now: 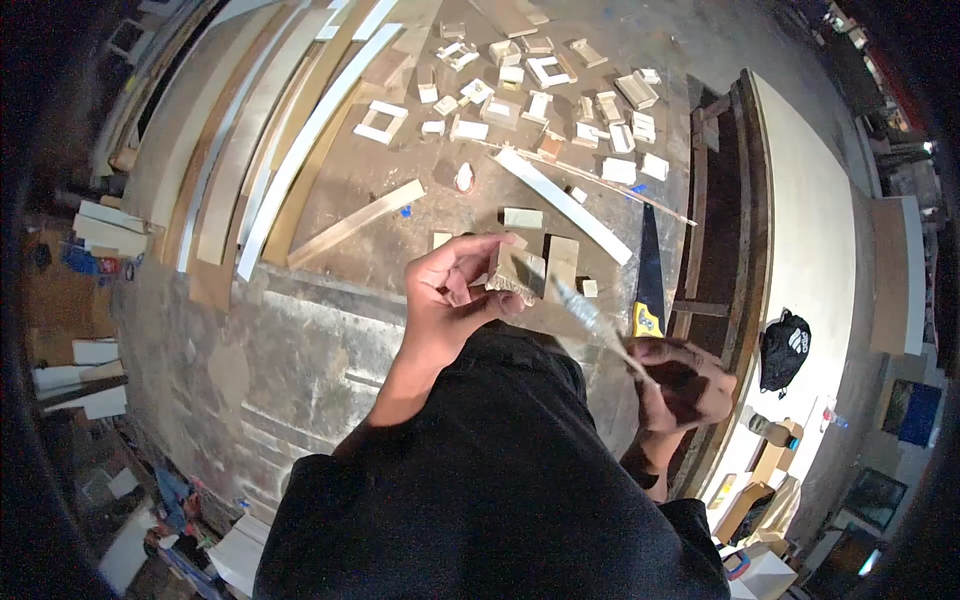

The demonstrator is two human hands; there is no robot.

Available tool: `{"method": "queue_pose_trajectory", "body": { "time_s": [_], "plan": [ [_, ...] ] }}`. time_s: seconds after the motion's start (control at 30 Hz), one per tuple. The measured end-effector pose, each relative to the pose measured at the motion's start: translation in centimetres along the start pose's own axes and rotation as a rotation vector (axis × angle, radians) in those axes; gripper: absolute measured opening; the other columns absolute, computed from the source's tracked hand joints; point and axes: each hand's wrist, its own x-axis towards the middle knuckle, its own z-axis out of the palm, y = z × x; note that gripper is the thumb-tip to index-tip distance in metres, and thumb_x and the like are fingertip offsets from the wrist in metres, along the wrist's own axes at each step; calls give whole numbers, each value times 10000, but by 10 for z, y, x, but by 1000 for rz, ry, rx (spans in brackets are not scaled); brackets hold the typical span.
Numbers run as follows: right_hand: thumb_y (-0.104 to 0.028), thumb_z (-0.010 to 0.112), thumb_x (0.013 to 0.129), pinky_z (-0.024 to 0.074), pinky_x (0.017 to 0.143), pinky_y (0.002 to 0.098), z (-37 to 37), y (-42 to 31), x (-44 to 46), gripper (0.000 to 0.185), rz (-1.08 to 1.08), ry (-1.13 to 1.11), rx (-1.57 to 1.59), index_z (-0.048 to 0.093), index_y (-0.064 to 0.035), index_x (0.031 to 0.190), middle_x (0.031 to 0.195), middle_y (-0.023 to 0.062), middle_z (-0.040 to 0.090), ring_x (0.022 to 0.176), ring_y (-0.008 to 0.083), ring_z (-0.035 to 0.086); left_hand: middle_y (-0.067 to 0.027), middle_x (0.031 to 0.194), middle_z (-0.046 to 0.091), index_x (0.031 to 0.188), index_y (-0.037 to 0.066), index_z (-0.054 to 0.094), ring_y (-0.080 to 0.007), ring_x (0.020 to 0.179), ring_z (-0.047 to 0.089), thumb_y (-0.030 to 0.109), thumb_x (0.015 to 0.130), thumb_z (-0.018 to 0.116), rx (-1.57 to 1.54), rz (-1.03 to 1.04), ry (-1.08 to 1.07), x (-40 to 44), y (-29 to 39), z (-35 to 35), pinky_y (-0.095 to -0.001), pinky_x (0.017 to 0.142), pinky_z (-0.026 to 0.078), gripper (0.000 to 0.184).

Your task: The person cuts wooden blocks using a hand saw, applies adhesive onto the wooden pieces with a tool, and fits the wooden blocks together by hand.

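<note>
A worn, grey-brown work surface point(270, 340) is strewn with cut wood under bright light, and its surroundings are lost in shadow toward the edges. Above it, a small wooden block point(519, 272) is held in front of the body, pinched between the thumb and fingers of the left hand point(455, 285). By the right hand point(687, 385), a slim brush-like tool point(587, 308) is gripped near its rear end, its blurred tip pointed toward the block; whether the two are touching cannot be told. Just beyond the held block, a flat wooden piece point(562, 262) and a pale block point(523, 217) are seen lying. Near the right hand, a handsaw point(649, 270) is laid with its yellow handle toward the body. Farther out, a white strip point(570, 208) is set at a slant, and many small wooden pieces point(538, 107) are scattered. Long boards point(318, 150) are laid to the left; on a pale-topped bench point(805, 210) to the right, a black bag point(786, 352) is placed.
</note>
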Motion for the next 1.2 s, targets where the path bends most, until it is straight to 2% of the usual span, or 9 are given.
{"method": "queue_pose_trajectory", "body": {
  "time_s": [0.07, 0.17, 0.27, 0.3, 0.53, 0.67, 0.7, 0.8, 1.2],
  "plan": [
    [-161, 865, 713, 588, 685, 317, 5, 3, 12, 226, 14, 135, 164, 716, 4, 750, 784, 118, 740, 716, 214, 738, -142, 1263, 636, 1230, -64, 588, -205, 1156, 609, -21, 665, 869, -19, 18, -13, 3, -1, 7, -305, 949, 503, 633],
    [-14, 814, 705, 594, 618, 309, -5, 3, 31, 155, -172, -145, 44, 663, 19, 708, 808, 148, 744, 710, 265, 741, -176, 1270, 629, 1266, -75, 562, -222, 1151, 624, -109, 751, 785, -73, 94, -108, 5, -2, 18, -334, 900, 588, 562],
    [-53, 804, 718, 594, 621, 309, -16, 13, 19, 155, -173, -144, 71, 664, 9, 696, 797, 148, 742, 676, 269, 738, -202, 1299, 611, 1290, -81, 558, -225, 1153, 625, -109, 777, 762, -140, 66, -59, 7, -9, 26, -326, 912, 573, 552],
    [-98, 792, 756, 596, 619, 311, -22, 26, 22, 180, -371, -112, 87, 667, 19, 701, 775, 153, 737, 649, 269, 734, -207, 1316, 602, 1305, -79, 555, -221, 1147, 627, -104, 796, 743, -166, 39, -46, 7, -11, 27, -326, 911, 568, 543],
    [-110, 743, 828, 614, 654, 359, -23, 38, 32, 218, -144, -153, 161, 667, 56, 708, 760, 177, 722, 707, 287, 740, -202, 1357, 582, 1362, -76, 524, -179, 1101, 629, -42, 870, 685, -205, -76, -84, 10, -25, 42, -318, 912, 536, 520],
    [-120, 754, 839, 615, 660, 363, -35, 59, 18, 276, -269, -152, 211, 632, 55, 664, 766, 183, 724, 717, 295, 743, -188, 1349, 592, 1375, -75, 513, -167, 1094, 630, -22, 883, 676, -211, -101, -84, 14, -30, 48, -314, 926, 522, 521],
    [18, 774, 734, 613, 756, 384, -40, 57, 18, 103, -193, -182, 269, 702, 39, 805, 885, 165, 742, 806, 310, 747, -182, 1341, 599, 1375, -76, 512, -164, 1092, 630, -25, 884, 670, -210, -105, -73, 15, -29, 50, -315, 933, 518, 518],
    [10, 781, 720, 620, 746, 377, -32, 61, 27, 112, -141, -59, 183, 678, 42, 750, 891, 156, 744, 812, 304, 748, -175, 1325, 611, 1378, -78, 508, -159, 1089, 631, -30, 887, 660, -203, -113, -65, 17, -25, 58, -314, 942, 512, 516],
    [16, 724, 800, 617, 726, 359, -18, 70, 50, 88, -208, -296, 325, 667, 53, 745, 928, 184, 738, 834, 322, 742, -175, 1358, 585, 1382, -79, 501, -151, 1064, 631, -80, 880, 641, -182, -130, -14, 34, -28, 50, -305, 932, 517, 521]
  ]
}}
